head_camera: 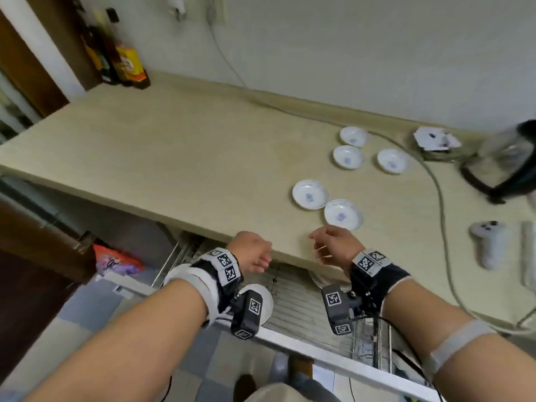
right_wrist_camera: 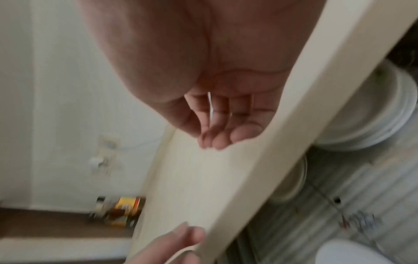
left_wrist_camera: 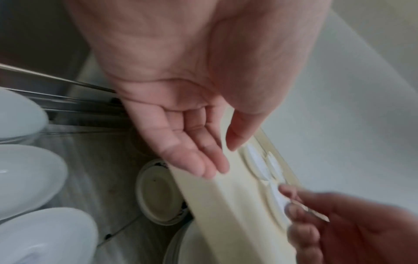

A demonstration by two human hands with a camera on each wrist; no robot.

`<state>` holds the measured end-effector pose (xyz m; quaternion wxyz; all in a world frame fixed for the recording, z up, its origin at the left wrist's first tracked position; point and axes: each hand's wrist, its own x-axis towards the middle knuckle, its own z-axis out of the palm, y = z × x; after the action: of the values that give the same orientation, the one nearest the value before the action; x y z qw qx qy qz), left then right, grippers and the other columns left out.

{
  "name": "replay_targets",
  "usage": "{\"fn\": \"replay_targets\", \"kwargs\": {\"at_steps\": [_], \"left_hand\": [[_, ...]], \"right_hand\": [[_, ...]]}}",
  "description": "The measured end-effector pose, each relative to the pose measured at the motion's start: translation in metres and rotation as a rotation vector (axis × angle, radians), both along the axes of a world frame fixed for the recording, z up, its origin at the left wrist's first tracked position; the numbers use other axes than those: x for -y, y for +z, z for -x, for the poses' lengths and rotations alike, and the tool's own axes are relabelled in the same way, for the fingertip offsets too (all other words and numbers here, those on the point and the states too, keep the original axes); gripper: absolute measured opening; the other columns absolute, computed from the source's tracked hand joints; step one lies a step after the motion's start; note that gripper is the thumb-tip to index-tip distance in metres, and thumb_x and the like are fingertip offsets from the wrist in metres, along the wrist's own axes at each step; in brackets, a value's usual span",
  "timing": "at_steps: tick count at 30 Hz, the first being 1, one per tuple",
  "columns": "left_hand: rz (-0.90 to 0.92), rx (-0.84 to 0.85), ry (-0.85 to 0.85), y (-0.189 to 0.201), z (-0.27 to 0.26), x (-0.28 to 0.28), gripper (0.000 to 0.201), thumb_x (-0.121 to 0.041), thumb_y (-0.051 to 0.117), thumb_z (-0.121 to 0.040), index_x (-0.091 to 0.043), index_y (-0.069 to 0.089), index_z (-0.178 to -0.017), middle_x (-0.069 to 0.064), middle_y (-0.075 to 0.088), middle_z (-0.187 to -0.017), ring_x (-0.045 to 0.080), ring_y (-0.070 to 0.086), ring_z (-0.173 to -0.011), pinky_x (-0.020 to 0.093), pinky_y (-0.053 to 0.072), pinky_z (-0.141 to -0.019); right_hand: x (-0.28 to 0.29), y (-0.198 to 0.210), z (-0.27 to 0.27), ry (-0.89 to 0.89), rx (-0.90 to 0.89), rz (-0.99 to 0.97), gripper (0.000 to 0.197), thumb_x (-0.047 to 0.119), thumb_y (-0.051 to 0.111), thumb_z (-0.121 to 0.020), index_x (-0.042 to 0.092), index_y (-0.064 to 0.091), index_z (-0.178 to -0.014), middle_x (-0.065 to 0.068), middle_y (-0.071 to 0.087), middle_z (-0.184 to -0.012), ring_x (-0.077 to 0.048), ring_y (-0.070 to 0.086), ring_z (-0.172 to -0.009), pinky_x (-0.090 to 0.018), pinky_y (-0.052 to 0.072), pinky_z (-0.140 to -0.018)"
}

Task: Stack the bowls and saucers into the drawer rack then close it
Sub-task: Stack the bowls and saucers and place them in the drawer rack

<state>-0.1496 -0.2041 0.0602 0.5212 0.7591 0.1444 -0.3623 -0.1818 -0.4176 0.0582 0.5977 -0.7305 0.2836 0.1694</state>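
Several small white saucers with blue marks lie on the beige counter [head_camera: 179,146]; the nearest two [head_camera: 309,194] [head_camera: 343,214] are just beyond my right hand. Below the counter's front edge the wire drawer rack [head_camera: 304,309] stands pulled out. It holds white bowls [left_wrist_camera: 27,178], an upturned dish [left_wrist_camera: 158,192] and a stack of plates [right_wrist_camera: 366,114]. My left hand [head_camera: 252,253] [left_wrist_camera: 222,160] hovers at the counter edge above the rack, fingers straight, empty. My right hand [head_camera: 330,245] [right_wrist_camera: 217,137] hangs over the edge with loosely curled fingers, holding nothing.
A black electric kettle [head_camera: 504,161] and its cable [head_camera: 435,181] sit at the counter's right, beside a white controller [head_camera: 490,245] and a paper box [head_camera: 435,140]. Bottles [head_camera: 127,65] stand in the back left corner. An orange bag [head_camera: 116,259] lies under the counter, left of the rack.
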Motion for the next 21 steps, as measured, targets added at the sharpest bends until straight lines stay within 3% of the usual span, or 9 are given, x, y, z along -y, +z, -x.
{"fn": "replay_targets", "kwargs": {"at_steps": [4, 7, 9, 11, 13, 15, 17, 19, 21], "left_hand": [[0.125, 0.046, 0.087, 0.016, -0.043, 0.043, 0.027, -0.014, 0.056, -0.101, -0.006, 0.048, -0.126, 0.015, 0.058, -0.086, 0.025, 0.063, -0.067, 0.034, 0.057, -0.063], [0.133, 0.017, 0.123, 0.014, -0.071, 0.079, 0.033, -0.012, 0.056, -0.101, -0.006, 0.04, -0.13, 0.015, 0.057, -0.094, 0.032, 0.067, -0.083, 0.041, 0.057, -0.081], [0.077, 0.086, 0.116, 0.002, -0.087, 0.097, 0.052, -0.011, 0.061, -0.096, -0.001, 0.04, -0.143, 0.02, 0.063, -0.113, 0.034, 0.069, -0.094, 0.039, 0.062, -0.078], [0.054, 0.136, 0.147, -0.008, -0.098, 0.11, 0.043, -0.007, 0.061, -0.096, 0.003, 0.046, -0.136, 0.024, 0.064, -0.117, 0.033, 0.069, -0.088, 0.036, 0.063, -0.069], [0.041, 0.112, 0.199, -0.012, -0.105, 0.121, 0.015, 0.0, 0.056, -0.097, 0.001, 0.053, -0.112, 0.021, 0.065, -0.096, 0.031, 0.069, -0.075, 0.042, 0.061, -0.075], [0.001, 0.088, 0.222, -0.017, -0.113, 0.128, 0.009, 0.005, 0.051, -0.097, -0.002, 0.053, -0.093, 0.02, 0.063, -0.083, 0.031, 0.068, -0.069, 0.045, 0.06, -0.076], [-0.023, 0.096, 0.222, -0.021, -0.121, 0.133, 0.011, 0.007, 0.049, -0.096, -0.004, 0.052, -0.095, 0.023, 0.063, -0.087, 0.033, 0.07, -0.067, 0.042, 0.061, -0.064], [-0.032, 0.11, 0.218, -0.018, -0.128, 0.14, 0.014, 0.008, 0.05, -0.094, -0.004, 0.052, -0.1, 0.027, 0.064, -0.096, 0.034, 0.071, -0.067, 0.036, 0.061, -0.052], [-0.006, 0.144, 0.204, -0.012, -0.142, 0.15, 0.016, 0.01, 0.051, -0.092, -0.005, 0.053, -0.094, 0.026, 0.064, -0.093, 0.034, 0.071, -0.064, 0.035, 0.062, -0.05]], "right_hand": [[0.059, -0.004, -0.005, -0.355, -0.05, 0.131, 0.027, 0.01, 0.057, -0.09, 0.011, 0.045, -0.114, -0.017, 0.058, -0.098, -0.027, 0.063, -0.07, -0.038, 0.059, -0.064], [0.085, -0.01, -0.014, -0.366, -0.104, 0.007, 0.033, 0.008, 0.058, -0.088, 0.012, 0.039, -0.115, -0.019, 0.056, -0.103, -0.034, 0.07, -0.075, -0.049, 0.062, -0.075], [0.102, -0.033, -0.026, -0.319, -0.114, 0.051, 0.034, 0.013, 0.061, -0.081, 0.014, 0.044, -0.11, -0.019, 0.059, -0.098, -0.038, 0.074, -0.075, -0.054, 0.062, -0.073], [0.126, -0.081, -0.045, -0.239, -0.106, 0.159, 0.032, 0.025, 0.061, -0.065, 0.024, 0.049, -0.095, -0.019, 0.066, -0.099, -0.039, 0.074, -0.076, -0.053, 0.062, -0.071], [0.133, -0.097, -0.055, -0.198, -0.098, 0.228, 0.026, 0.027, 0.056, -0.059, 0.028, 0.05, -0.084, -0.013, 0.07, -0.096, -0.037, 0.073, -0.076, -0.049, 0.063, -0.07], [0.124, -0.063, -0.051, -0.143, -0.06, 0.285, 0.019, 0.022, 0.058, -0.066, 0.025, 0.052, -0.084, -0.007, 0.069, -0.094, -0.034, 0.071, -0.081, -0.045, 0.062, -0.075], [0.122, -0.041, -0.05, -0.104, -0.056, 0.302, 0.015, 0.018, 0.059, -0.073, 0.023, 0.054, -0.086, -0.006, 0.068, -0.093, -0.031, 0.069, -0.085, -0.04, 0.061, -0.077], [0.131, -0.033, -0.054, -0.135, -0.022, 0.277, 0.013, 0.016, 0.059, -0.076, 0.021, 0.056, -0.087, -0.006, 0.068, -0.09, -0.029, 0.068, -0.078, -0.031, 0.06, -0.068], [0.149, -0.026, -0.066, -0.172, 0.021, 0.273, 0.013, 0.015, 0.06, -0.076, 0.018, 0.057, -0.088, -0.007, 0.069, -0.085, -0.027, 0.068, -0.069, -0.024, 0.058, -0.06]]}}
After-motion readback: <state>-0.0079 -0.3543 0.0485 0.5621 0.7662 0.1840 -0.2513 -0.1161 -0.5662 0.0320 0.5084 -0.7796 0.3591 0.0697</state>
